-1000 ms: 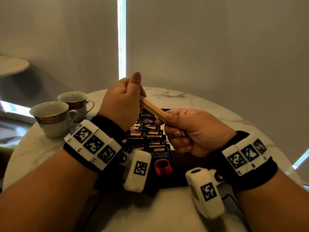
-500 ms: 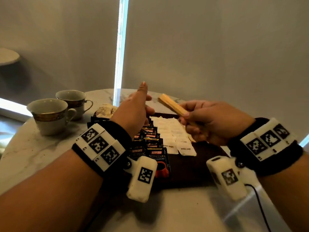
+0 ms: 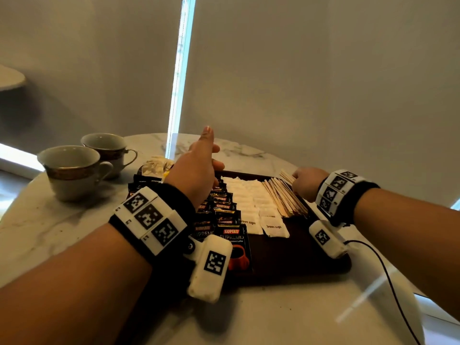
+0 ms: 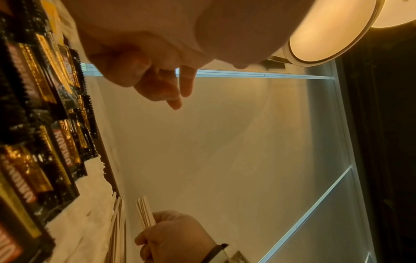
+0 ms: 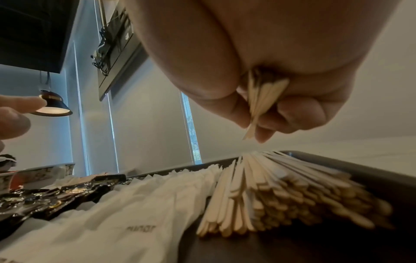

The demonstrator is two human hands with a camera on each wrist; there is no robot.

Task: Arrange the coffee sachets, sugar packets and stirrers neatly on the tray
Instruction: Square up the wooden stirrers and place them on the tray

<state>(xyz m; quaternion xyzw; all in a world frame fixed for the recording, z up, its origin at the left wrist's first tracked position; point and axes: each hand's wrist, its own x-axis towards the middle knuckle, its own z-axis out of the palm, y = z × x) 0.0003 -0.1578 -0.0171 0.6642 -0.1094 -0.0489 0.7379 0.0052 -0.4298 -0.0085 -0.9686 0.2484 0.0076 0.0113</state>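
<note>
Nearest the person, the dark tray [image 3: 298, 260] sits on the marble counter [image 3: 273, 314], its front part bare. Going back along it there are three columns: black coffee sachets [image 3: 225, 217] overlapping on the left, white sugar packets [image 3: 251, 202] in the middle, and a fanned row of wooden stirrers [image 3: 286, 197] laid on the right.

The left hand [image 3: 196, 170] hovers over the sachet column, thumb up and fingers loosely spread, holding nothing. Further back on the right, the right hand [image 3: 307, 183] is curled round a small bundle of stirrers [image 5: 261, 99], held just above the far end of the laid row; the bundle's tips poke out past the fingers.

The step in hand looks like the last of the stirrers going down, with sachets and sugar seemingly already placed. The next move probably calls for lowering the bundle onto the right-hand edge of the row, parallel with the others, then letting go and evening up the ends so the column stays straight.

Beyond the tray, two cups [image 3: 74, 170] stand at the counter's far left, well apart from it
</note>
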